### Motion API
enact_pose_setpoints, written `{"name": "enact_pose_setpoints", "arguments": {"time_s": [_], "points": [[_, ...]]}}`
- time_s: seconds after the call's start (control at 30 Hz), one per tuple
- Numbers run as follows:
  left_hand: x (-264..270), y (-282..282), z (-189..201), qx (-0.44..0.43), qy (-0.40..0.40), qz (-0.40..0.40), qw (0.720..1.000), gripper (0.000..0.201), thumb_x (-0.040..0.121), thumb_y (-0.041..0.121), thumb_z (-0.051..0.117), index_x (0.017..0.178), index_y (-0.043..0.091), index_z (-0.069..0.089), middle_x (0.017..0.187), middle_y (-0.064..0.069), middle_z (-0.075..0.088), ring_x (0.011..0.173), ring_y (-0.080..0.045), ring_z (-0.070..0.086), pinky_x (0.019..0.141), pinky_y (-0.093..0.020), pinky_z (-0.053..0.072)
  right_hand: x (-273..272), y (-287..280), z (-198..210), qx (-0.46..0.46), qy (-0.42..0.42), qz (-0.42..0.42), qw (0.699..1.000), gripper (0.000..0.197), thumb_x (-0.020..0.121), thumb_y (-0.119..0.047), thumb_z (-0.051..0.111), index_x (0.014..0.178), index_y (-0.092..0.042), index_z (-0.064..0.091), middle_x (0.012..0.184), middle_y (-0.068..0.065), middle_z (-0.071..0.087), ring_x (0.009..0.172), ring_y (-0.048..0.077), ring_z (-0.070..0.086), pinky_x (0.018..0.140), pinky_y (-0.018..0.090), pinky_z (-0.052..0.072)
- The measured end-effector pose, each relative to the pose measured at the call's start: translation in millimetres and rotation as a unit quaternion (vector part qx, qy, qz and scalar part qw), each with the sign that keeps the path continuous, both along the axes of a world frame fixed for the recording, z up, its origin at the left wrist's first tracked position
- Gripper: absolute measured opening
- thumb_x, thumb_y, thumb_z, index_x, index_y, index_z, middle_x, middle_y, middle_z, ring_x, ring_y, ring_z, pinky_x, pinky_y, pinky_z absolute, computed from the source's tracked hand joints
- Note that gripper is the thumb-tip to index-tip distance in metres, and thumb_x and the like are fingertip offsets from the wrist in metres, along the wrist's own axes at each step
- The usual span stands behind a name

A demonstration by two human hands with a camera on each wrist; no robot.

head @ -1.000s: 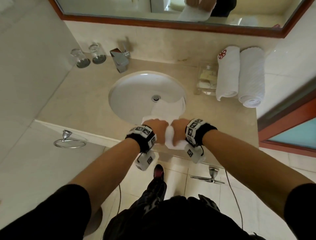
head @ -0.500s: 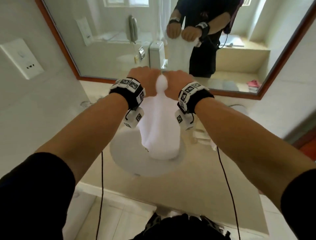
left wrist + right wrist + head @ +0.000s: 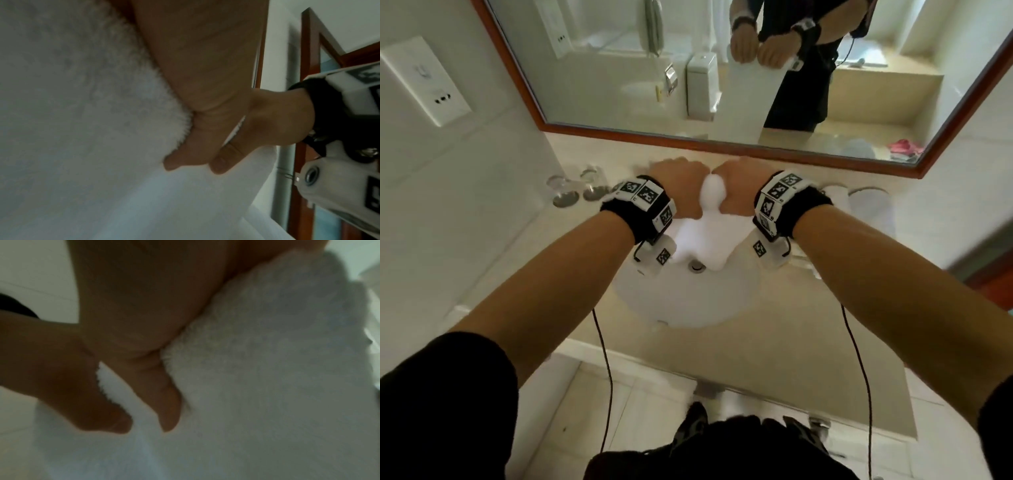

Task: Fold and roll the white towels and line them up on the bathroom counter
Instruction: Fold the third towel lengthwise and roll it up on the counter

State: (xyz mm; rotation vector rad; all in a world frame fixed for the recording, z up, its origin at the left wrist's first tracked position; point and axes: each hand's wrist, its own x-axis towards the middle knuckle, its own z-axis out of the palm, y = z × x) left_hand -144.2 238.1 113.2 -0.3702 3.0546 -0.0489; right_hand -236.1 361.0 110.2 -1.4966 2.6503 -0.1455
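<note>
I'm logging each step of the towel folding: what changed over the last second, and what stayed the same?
Both hands lifted the white towel off the counter edge; it now hangs over the sink, and since half a second ago the hands have come lower. Unchanged: the left hand and right hand still grip its top edge, knuckles together.

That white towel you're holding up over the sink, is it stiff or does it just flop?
Probably floppy: the towel hangs limp from the left hand and right hand, bunching between them above the sink. Its fuzzy pile in the wrist views suggests it grips well and is not slippery. It looks thick, so likely a bit hefty for cloth.
</note>
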Motion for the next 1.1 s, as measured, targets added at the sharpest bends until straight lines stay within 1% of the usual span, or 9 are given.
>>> {"name": "enact_pose_setpoints", "arguments": {"time_s": [0.1, 0.23, 0.33, 0.4, 0.57, 0.77, 0.9, 1.0, 1.1], "points": [[36, 28, -71, 0.083, -0.083, 0.009, 0.993, 0.047, 0.067, 0.035, 0.075, 0.11, 0.023, 0.059, 0.099, -0.001, 0.067, 0.084, -0.024, 0.064, 0.077, -0.037, 0.056, 33, 27, -67, 0.086, -0.078, 0.029, 0.993, 0.032, 0.071, -0.037, 0.071, 0.101, -0.027, 0.065, 0.092, -0.002, 0.066, 0.088, 0.024, 0.064, 0.074, 0.033, 0.053], [90, 68, -166, 0.148, -0.158, 0.03, 0.976, 0.074, 0.065, 0.039, 0.078, 0.127, 0.023, 0.041, 0.105, -0.003, 0.064, 0.083, -0.024, 0.059, 0.072, -0.033, 0.048, 83, 63, -160, 0.149, -0.142, 0.056, 0.977, 0.049, 0.076, -0.043, 0.068, 0.12, -0.027, 0.055, 0.103, -0.002, 0.066, 0.092, 0.024, 0.065, 0.078, 0.032, 0.052], [120, 90, -214, 0.165, -0.216, 0.056, 0.961, 0.068, 0.068, 0.036, 0.076, 0.123, 0.02, 0.04, 0.104, -0.003, 0.063, 0.081, -0.022, 0.057, 0.072, -0.035, 0.051, 111, 88, -207, 0.158, -0.181, 0.044, 0.97, 0.05, 0.078, -0.04, 0.067, 0.116, -0.022, 0.04, 0.101, 0.004, 0.063, 0.087, 0.027, 0.063, 0.071, 0.035, 0.051], [134, 102, -234, 0.175, -0.246, 0.059, 0.952, 0.062, 0.071, 0.034, 0.076, 0.12, 0.02, 0.042, 0.105, -0.002, 0.062, 0.085, -0.023, 0.06, 0.074, -0.036, 0.053, 126, 100, -229, 0.172, -0.198, 0.049, 0.964, 0.049, 0.078, -0.038, 0.069, 0.116, -0.021, 0.042, 0.103, 0.004, 0.062, 0.089, 0.027, 0.062, 0.071, 0.033, 0.049], [152, 123, -255, 0.163, -0.24, 0.072, 0.954, 0.045, 0.07, 0.035, 0.071, 0.108, 0.024, 0.048, 0.103, 0.002, 0.062, 0.09, -0.023, 0.063, 0.075, -0.035, 0.052, 147, 116, -254, 0.207, -0.156, 0.089, 0.962, 0.034, 0.085, -0.032, 0.063, 0.115, -0.021, 0.054, 0.107, 0.002, 0.064, 0.096, 0.025, 0.064, 0.075, 0.033, 0.049], [158, 145, -256, 0.113, -0.238, 0.062, 0.963, 0.037, 0.071, 0.036, 0.069, 0.103, 0.025, 0.055, 0.091, 0.004, 0.063, 0.081, -0.021, 0.063, 0.068, -0.031, 0.049, 152, 125, -267, 0.231, -0.17, 0.084, 0.954, 0.024, 0.081, -0.034, 0.059, 0.101, -0.02, 0.059, 0.091, 0.002, 0.066, 0.076, 0.022, 0.064, 0.066, 0.03, 0.052], [170, 158, -264, 0.08, -0.178, 0.061, 0.979, 0.052, 0.071, 0.036, 0.07, 0.114, 0.022, 0.043, 0.097, 0.003, 0.056, 0.087, -0.023, 0.056, 0.068, -0.034, 0.04, 147, 124, -266, 0.232, -0.187, 0.061, 0.953, 0.019, 0.078, -0.034, 0.055, 0.09, -0.02, 0.052, 0.079, 0.0, 0.059, 0.067, 0.02, 0.059, 0.06, 0.029, 0.049], [173, 161, -268, 0.101, -0.191, 0.083, 0.973, 0.046, 0.074, 0.025, 0.069, 0.112, 0.02, 0.042, 0.092, 0.002, 0.06, 0.075, -0.023, 0.057, 0.063, -0.032, 0.042, 144, 123, -265, 0.248, -0.21, 0.068, 0.943, 0.023, 0.075, -0.037, 0.056, 0.09, -0.02, 0.05, 0.082, 0.002, 0.06, 0.066, 0.02, 0.057, 0.06, 0.028, 0.047], [166, 149, -269, 0.184, -0.224, 0.111, 0.951, 0.044, 0.072, 0.026, 0.07, 0.111, 0.023, 0.051, 0.095, 0.002, 0.065, 0.076, -0.022, 0.059, 0.065, -0.032, 0.048, 145, 126, -266, 0.224, -0.168, 0.096, 0.955, 0.044, 0.072, -0.044, 0.065, 0.107, -0.023, 0.049, 0.096, 0.002, 0.062, 0.075, 0.022, 0.057, 0.065, 0.03, 0.045]]}}
